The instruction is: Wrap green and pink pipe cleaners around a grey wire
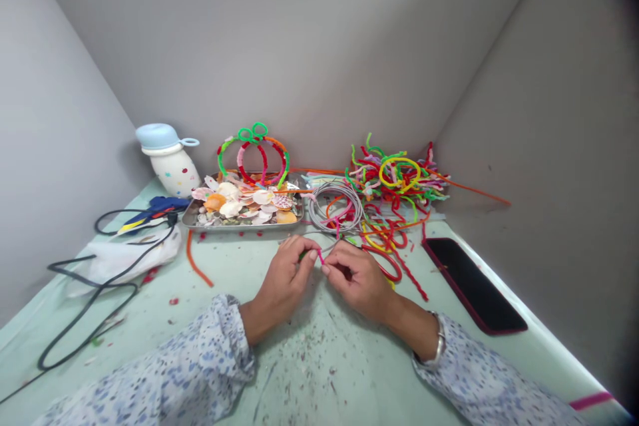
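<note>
Near the middle of the table, my left hand [288, 277] and my right hand [360, 279] meet with their fingertips close together. Both are closed in a pinch on a short bright pink pipe cleaner [321, 257], one hand at each end of its visible piece. Thin grey wire runs behind the fingers from a coil of wire [360, 212] just beyond my hands. Loose red pipe cleaners [409, 274] lie beside my right hand. A dark green bit shows inside the left fingers, too small to make out.
A metal tray [239, 227] of seashells stands at the back, with pipe-cleaner rings [253, 156] upright on it. Right of it lies a pipe-cleaner heap [394, 180]. A phone [476, 286] lies at the right edge. At left are a bottle [172, 166], blue-handled pliers [162, 206] and a black cable [90, 286].
</note>
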Available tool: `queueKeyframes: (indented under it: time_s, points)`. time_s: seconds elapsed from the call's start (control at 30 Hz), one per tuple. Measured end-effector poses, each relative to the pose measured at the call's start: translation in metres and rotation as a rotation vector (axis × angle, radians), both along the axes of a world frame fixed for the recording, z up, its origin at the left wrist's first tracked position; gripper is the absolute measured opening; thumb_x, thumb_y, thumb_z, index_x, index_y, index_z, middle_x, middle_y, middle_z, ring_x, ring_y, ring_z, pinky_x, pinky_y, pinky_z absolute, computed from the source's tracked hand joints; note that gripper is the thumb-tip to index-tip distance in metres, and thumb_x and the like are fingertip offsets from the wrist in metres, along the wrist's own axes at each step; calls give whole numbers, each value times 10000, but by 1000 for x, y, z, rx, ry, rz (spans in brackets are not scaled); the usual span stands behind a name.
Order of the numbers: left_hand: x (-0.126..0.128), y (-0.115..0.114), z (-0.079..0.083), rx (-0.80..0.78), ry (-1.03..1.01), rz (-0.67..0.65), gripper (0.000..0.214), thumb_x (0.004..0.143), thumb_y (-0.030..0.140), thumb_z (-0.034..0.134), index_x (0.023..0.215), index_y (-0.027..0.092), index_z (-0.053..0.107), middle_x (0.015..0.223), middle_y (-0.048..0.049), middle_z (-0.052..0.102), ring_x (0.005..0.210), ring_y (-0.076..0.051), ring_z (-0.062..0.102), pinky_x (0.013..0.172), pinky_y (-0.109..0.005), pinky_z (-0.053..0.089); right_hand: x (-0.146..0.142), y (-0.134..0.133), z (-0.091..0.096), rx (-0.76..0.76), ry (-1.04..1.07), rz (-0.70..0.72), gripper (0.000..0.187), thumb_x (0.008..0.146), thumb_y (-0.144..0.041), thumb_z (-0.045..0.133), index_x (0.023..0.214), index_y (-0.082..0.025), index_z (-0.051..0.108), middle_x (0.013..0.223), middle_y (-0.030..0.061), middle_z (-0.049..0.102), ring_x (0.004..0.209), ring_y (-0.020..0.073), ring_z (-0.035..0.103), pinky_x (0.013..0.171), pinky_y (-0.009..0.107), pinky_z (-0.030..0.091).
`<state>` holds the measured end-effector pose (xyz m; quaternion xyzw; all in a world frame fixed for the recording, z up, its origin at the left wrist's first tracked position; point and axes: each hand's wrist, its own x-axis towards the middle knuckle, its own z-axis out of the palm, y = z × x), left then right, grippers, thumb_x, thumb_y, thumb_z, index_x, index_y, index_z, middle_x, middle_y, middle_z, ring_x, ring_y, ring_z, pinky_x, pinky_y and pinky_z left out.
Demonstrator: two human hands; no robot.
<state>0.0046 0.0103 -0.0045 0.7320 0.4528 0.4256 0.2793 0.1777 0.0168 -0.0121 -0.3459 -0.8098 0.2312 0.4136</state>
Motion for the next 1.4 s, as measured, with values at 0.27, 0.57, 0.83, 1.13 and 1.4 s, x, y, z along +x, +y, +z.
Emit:
queueKeyframes:
  time_s: [0.27,0.57,0.83,1.13,1.4]
  points:
    - [1,1,-2,-3,37,40,187,935,292,409,859,185,542,840,-36,564,836,-191,516,765,-309,420,0,0,0,4,-13,29,118,876,-182,538,795,-176,624,719,19,543,651,138,510,580,261,401]
    - [0,0,4,-15,2,-11,202,939,301,408,916,184,571,865,-35,578,858,-189,534,799,-312,416,1,-1,1,34,-38,53,144,887,-218,533,792,-176,632,662,11,556,595,129,498,553,252,396]
    - [-1,3,8,8,54,-6,295,935,280,426,673,178,514,708,0,497,754,-165,491,720,-289,374,3,-2,3,80,-62,146,162,898,-195,499,824,-175,642,653,13,598,585,123,523,560,240,402]
    - [-3,8,12,-25,56,-53,268,949,266,365,713,192,467,743,-4,462,776,-171,462,729,-291,363,4,-2,2,5,-52,153,172,904,-199,492,871,-180,660,702,27,658,613,127,575,594,241,437]
    - [-8,10,8,-21,20,-138,225,958,290,361,849,193,533,837,-25,504,859,-184,481,801,-308,376,6,1,2,-31,-22,136,193,829,-122,494,896,-184,665,692,14,664,553,117,555,538,227,431]
